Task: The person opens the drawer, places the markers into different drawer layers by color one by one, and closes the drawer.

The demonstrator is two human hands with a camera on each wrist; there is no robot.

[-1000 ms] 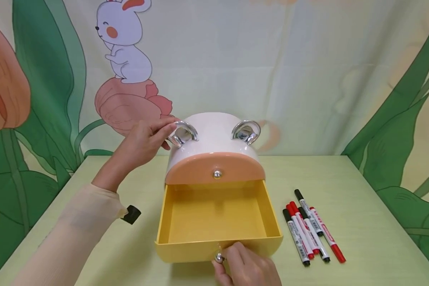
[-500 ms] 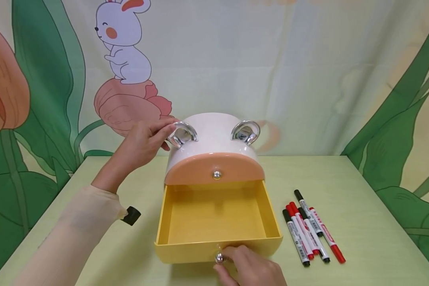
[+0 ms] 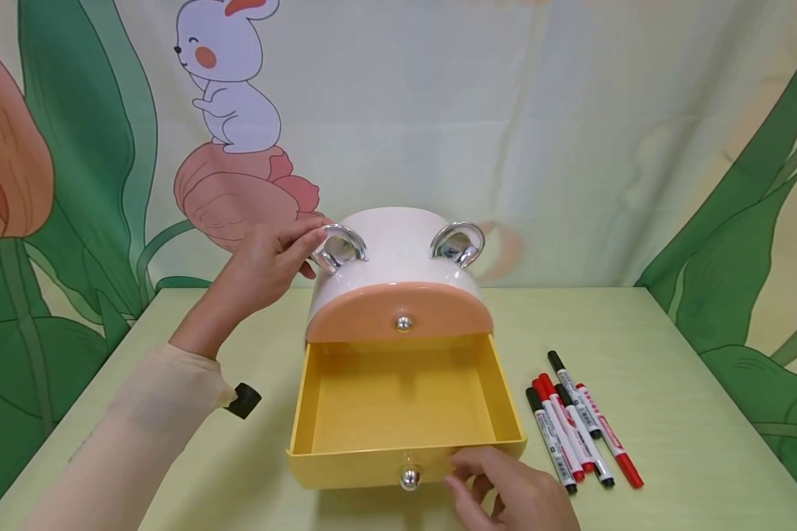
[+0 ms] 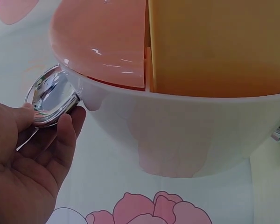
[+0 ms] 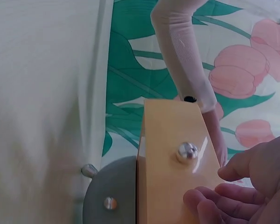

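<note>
A small white cabinet [image 3: 395, 240] with two silver ears stands in the middle of the table. My left hand [image 3: 268, 265] pinches its left silver ear [image 4: 53, 95] between thumb and fingers. Below the orange upper drawer [image 3: 359, 318], which is closed, the yellow lower drawer [image 3: 352, 470] is pulled far out and has nothing in it. My right hand [image 3: 518, 487] is off the silver knob [image 3: 409, 478], a little to its right. Its fingers are loosely bent and hold nothing, with the fingertips close at the drawer front [image 5: 177, 123].
To the right of the drawer, several red and black capped markers [image 3: 558, 444] lie in a loose bunch on the pale green table [image 3: 691, 442]. A printed curtain [image 3: 571, 147] hangs behind. A black piece [image 3: 243, 400] sticks out at my left wrist.
My right hand has let go of the lower drawer's knob and moved right, along the drawer front. The drawer and my left hand on the ear have stayed put.
</note>
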